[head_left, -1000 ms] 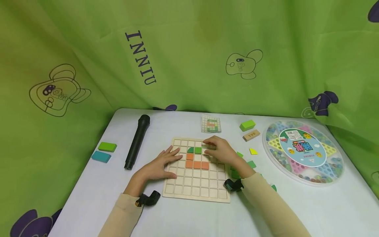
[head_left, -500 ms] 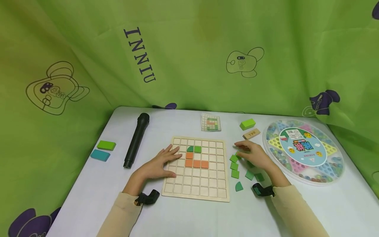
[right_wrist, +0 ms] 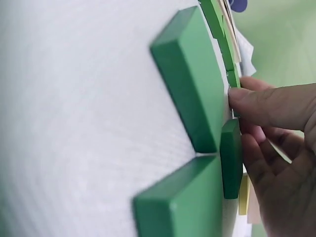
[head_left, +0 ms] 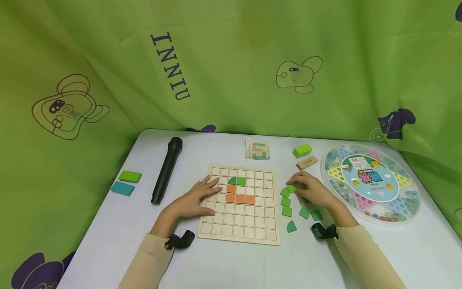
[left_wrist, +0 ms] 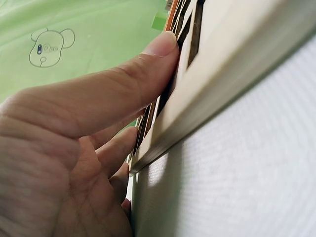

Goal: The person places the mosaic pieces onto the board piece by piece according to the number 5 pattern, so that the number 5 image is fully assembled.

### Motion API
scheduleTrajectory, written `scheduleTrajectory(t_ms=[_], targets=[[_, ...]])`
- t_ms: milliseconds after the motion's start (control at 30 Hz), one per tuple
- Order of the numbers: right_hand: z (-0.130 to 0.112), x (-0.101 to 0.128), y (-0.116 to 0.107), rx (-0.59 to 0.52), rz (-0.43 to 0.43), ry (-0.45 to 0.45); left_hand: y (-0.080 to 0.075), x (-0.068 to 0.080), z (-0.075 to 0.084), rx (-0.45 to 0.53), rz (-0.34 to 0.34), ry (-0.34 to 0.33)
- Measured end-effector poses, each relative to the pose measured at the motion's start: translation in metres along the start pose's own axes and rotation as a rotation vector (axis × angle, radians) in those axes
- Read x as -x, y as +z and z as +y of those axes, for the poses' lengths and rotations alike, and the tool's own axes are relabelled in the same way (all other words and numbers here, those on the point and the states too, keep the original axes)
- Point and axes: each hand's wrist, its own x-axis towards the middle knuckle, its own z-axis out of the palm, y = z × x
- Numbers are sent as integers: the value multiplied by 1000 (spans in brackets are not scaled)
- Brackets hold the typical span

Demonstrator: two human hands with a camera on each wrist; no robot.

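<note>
1. Head view: a square wooden grid board (head_left: 240,204) lies flat on the white table (head_left: 108,224). It holds a few orange and green tiles. The left hand (head_left: 196,199) rests flat on the board's left side, fingers straight, holding nothing.
2. Just right of the board lies a bunch of small green wooden tiles (head_left: 286,202). The right hand (head_left: 312,189) is over the far end of that bunch. Its fingertips touch the top green tile (head_left: 291,188). I cannot tell for sure if it pinches that tile or only touches it. The tile lies at the fingertips, on the side toward the board. The right hand is much nearer to it than the left hand.
3. Farther right of the board sits a round clear plastic marble game box (head_left: 371,184). Left of the board lies a black microphone (head_left: 167,171).
4. Left wrist view: the left hand's thumb (left_wrist: 123,94) lies long and straight on the board's pale wooden edge (left_wrist: 217,94).
5. Right wrist view: the right hand's fingers (right_wrist: 276,106) curl a little over the green tiles (right_wrist: 195,79). One fingertip touches a tile's edge.
</note>
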Motion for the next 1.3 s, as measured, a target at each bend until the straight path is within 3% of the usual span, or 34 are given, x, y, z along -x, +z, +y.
scheduleTrajectory(t_ms=[233, 600, 833, 1100, 1300], targets=[[-2, -3, 2, 105, 71, 5, 0, 1, 1, -12, -1, -8], [-40, -25, 17, -25, 93, -26, -1, 1, 1, -6, 0, -14], [-60, -45, 37, -52, 69, -71, 0, 0, 0, -5, -1, -17], [-71, -62, 53, -30, -13, -45, 4, -1, -4, 4, 23, 15], [-75, -69, 57, 1, -40, -50, 1, 0, -2, -1, 2, -19]])
